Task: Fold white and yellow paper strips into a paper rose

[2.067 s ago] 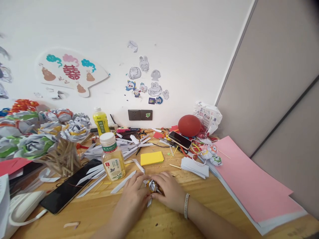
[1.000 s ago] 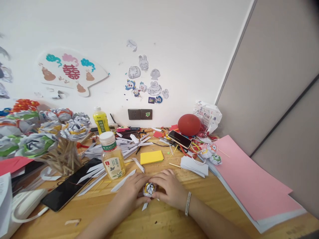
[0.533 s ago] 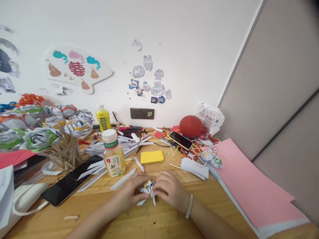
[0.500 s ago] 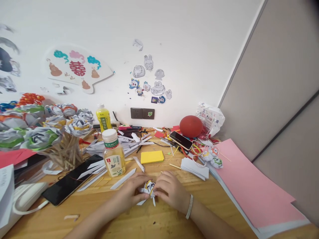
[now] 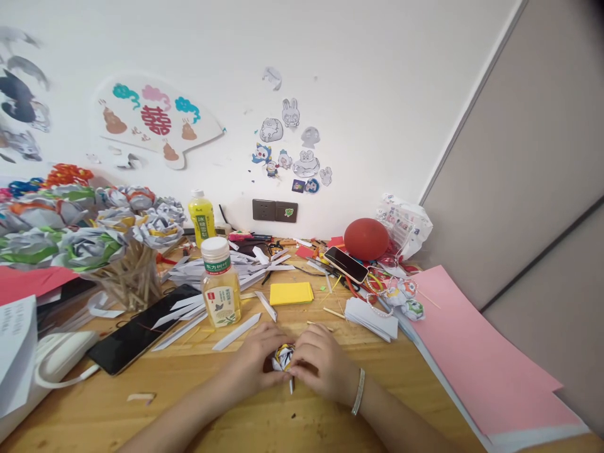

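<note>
Both my hands rest on the wooden desk (image 5: 264, 421) near its front edge, closed around a small rolled paper flower (image 5: 283, 356) of white paper with yellow and dark print. My left hand (image 5: 255, 365) cups it from the left, fingers curled. My right hand (image 5: 323, 365), with a beaded bracelet at the wrist, pinches it from the right. A loose white paper end hangs below the flower, between the two hands.
A tea bottle (image 5: 219, 292) stands just behind my left hand, with white paper strips (image 5: 236, 331) and a yellow pad (image 5: 291, 293) nearby. A black phone (image 5: 141, 327) lies left, pink sheets (image 5: 476, 358) right. Paper flowers on sticks (image 5: 108, 239) stand far left; a red ball (image 5: 365, 239) sits at the back.
The hands have kept turning and pressing the paper flower in the same spot. The loose paper end has been drawn in closer. The camera has shifted slightly left and down.
</note>
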Motion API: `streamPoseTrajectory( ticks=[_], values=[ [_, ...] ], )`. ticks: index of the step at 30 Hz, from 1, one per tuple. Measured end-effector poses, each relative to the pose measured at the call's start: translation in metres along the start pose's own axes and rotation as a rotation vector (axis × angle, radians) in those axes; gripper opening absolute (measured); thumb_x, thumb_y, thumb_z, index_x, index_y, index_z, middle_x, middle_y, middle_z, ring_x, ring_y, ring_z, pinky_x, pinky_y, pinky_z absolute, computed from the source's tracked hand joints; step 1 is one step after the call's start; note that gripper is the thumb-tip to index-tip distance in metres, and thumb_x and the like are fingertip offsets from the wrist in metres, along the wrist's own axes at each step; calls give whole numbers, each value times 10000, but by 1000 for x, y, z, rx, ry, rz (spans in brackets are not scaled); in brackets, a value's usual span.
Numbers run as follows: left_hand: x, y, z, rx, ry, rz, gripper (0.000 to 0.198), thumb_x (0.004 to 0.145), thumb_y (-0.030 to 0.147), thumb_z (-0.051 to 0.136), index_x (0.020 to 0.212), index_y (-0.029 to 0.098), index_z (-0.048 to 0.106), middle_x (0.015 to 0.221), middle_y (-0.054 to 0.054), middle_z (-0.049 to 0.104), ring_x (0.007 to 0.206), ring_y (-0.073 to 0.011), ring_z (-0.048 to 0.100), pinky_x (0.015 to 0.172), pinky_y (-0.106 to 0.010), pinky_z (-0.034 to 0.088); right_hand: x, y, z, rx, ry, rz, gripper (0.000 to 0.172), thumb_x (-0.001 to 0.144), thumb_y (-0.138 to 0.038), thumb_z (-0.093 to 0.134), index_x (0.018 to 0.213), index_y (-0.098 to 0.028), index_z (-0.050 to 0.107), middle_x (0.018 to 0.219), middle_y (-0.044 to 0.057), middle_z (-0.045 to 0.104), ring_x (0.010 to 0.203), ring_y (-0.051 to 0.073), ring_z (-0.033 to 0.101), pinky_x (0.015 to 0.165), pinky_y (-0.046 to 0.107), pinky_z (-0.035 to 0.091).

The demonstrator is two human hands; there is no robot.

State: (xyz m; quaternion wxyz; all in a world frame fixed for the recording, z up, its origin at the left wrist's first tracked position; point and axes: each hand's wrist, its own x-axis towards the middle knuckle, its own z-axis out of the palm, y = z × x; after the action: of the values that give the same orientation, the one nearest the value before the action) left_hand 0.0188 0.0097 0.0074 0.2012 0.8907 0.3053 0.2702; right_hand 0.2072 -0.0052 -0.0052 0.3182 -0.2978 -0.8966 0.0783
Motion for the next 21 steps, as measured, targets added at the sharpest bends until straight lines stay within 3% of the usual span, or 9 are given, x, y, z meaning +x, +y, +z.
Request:
streamPoseTrajectory(
  ticks=[7, 21],
  values=[
    [0, 1, -1, -13, -24, -12, 336, 730, 380, 671, 1005, 191, 629, 1003, -86, 668, 953, -240, 554, 844, -354, 427, 0, 4, 4, 33, 13, 58, 130, 786, -260, 631, 708, -191, 554, 724, -6, 595, 746, 157, 497, 716, 289, 351],
    [0, -2, 2, -22, -29, -23, 366, 735, 418, 658, 1046, 228, 624, 1027, -74, 659, 973, -245, 547, 857, -362, 417, 1, -2, 1, 80, 8, 131, 153, 704, -173, 707, 699, -184, 554, 663, -33, 563, 707, 141, 491, 724, 271, 334]
  ],
)
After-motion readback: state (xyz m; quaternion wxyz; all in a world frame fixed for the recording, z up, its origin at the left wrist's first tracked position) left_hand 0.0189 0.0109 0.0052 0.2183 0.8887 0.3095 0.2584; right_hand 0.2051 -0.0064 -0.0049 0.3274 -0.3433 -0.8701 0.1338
